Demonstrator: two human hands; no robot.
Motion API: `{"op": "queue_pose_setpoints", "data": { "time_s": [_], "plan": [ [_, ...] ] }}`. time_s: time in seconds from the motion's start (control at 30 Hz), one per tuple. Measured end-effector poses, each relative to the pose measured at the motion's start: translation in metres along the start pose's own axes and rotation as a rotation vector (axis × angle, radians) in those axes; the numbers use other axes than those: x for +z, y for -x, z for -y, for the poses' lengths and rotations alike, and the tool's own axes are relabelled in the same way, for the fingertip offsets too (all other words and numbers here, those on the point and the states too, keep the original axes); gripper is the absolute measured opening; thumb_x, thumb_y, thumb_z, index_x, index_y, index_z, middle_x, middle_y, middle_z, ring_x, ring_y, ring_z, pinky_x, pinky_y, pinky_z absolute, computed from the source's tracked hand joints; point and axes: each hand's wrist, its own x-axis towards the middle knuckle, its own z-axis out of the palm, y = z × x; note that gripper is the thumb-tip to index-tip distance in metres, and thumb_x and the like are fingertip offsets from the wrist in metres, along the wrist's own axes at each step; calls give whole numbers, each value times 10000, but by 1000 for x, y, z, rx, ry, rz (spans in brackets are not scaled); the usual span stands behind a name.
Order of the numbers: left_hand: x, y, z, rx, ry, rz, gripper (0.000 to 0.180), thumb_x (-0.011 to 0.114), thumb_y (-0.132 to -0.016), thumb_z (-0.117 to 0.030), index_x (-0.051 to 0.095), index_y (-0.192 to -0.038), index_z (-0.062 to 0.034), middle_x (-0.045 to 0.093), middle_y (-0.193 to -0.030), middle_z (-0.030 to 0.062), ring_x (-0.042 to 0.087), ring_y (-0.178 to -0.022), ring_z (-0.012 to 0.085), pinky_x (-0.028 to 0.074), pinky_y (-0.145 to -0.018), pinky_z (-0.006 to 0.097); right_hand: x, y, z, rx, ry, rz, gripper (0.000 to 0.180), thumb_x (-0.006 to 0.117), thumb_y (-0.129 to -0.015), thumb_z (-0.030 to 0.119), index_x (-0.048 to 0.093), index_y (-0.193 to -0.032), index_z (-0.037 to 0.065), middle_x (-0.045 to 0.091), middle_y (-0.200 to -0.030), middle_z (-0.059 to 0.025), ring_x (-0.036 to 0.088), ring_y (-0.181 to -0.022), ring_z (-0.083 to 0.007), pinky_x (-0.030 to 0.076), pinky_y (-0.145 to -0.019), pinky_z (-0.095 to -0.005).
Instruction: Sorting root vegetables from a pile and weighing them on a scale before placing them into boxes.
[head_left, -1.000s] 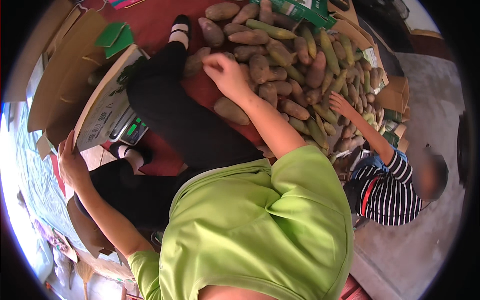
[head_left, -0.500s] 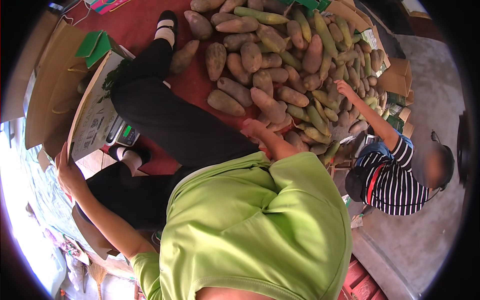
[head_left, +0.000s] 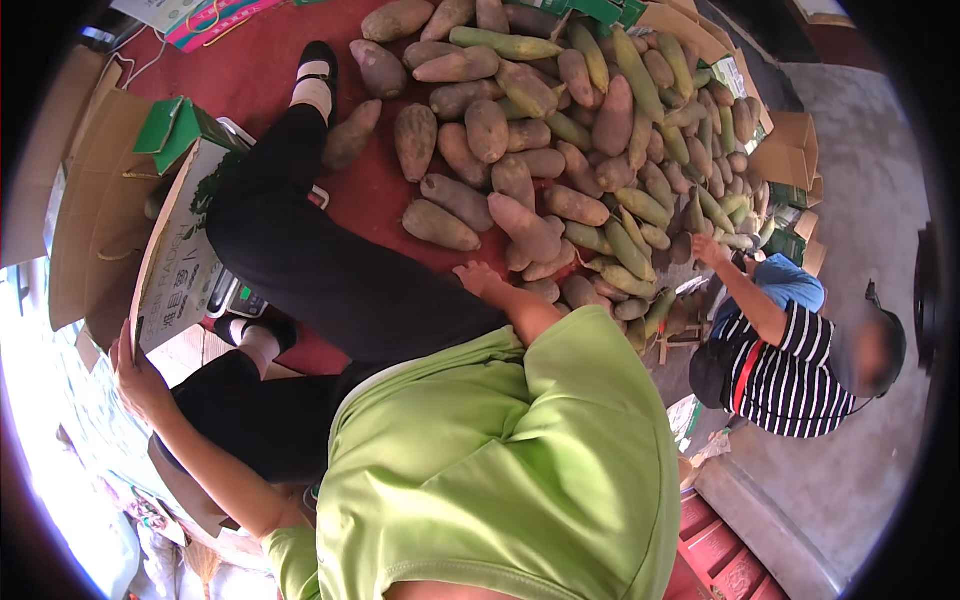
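My left hand [head_left: 143, 380] grips the near edge of an open cardboard carton [head_left: 185, 255] with a printed pale side, at the left. Green leaves show along the carton's rim, but its inside is mostly hidden. My right hand [head_left: 485, 282] is over my dark-trousered thigh, fingers stretched out and apart, with nothing visible in it. Just beyond it lies a heap of large, dusty root vegetables, radishes by their look. Nearest to the hand are a pinkish radish [head_left: 524, 226] and a brownish one [head_left: 441, 225]. Longer green radishes [head_left: 628, 238] are mixed in.
A digital scale [head_left: 240, 302] is partly hidden behind the carton and my leg. Across the heap at right, a person in a striped shirt [head_left: 785, 375] reaches a hand [head_left: 710, 250] toward the radishes. Opened cartons [head_left: 785, 150] stand behind the heap.
My right hand has drawn back left and down from the heap, its fingers now apart. The other person's hand has moved lower and nearer their body. My left hand stays on the carton.
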Motion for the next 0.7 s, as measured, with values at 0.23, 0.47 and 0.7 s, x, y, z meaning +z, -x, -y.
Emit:
{"op": "queue_pose_setpoints", "data": {
  "time_s": [0.23,0.47,0.7],
  "plan": [
    [3,1,-7,-22,42,25,358,521,-847,-56,603,-1157,-214,615,-1057,33,619,-929,261,479,-738,364,14,-5,-15,51,61,-121,542,587,-771,423,480,-1209,122,458,-1198,-223,472,-1087,-433,420,-922,-481],
    [-2,0,-2,-24,28,4,338,538,-847,-80,624,-1140,-225,631,-1000,16,630,-897,225,482,-719,333,-55,39,-44,249,-581,97,920,815,-540,313,402,-1327,78,441,-1294,-159,523,-1098,-272,498,-831,-409],
    [3,-1,5,2,55,-8,351,536,-841,-61,624,-1140,-222,631,-1000,17,631,-879,217,484,-730,329,-49,56,-68,251,-689,77,809,804,-582,288,466,-1276,47,505,-1220,-153,538,-1064,-244,517,-774,-370]
  ]
}}
